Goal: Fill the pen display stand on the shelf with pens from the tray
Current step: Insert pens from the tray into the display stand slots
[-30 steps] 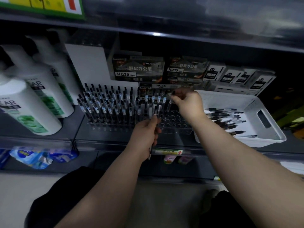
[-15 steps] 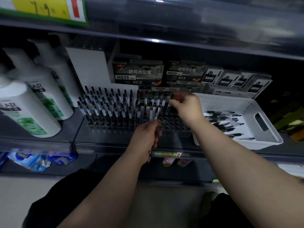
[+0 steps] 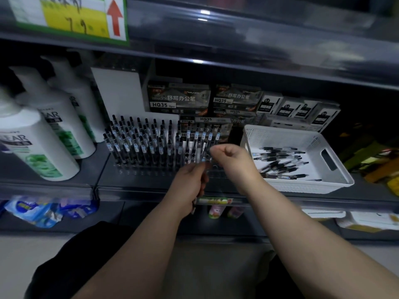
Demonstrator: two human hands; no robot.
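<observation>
Pens [image 3: 194, 207] are standing roughly upright in the gripping left hand [image 3: 190, 184]. The right hand [image 3: 234, 162], fingers curled, is hovering at their tops; whether it is pinching one is unclear. Empty holes of the pen display stand [image 3: 138, 169] are lying just beyond, with the tray [image 3: 302, 187] to the right.

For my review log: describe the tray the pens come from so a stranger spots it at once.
On the dark shelf, look right of the clear stand of upright black pens. There sits a white plastic basket with perforated walls and a slot handle. Unlike the small white boxes behind, it is open-topped, with loose black pens lying flat inside.
</observation>
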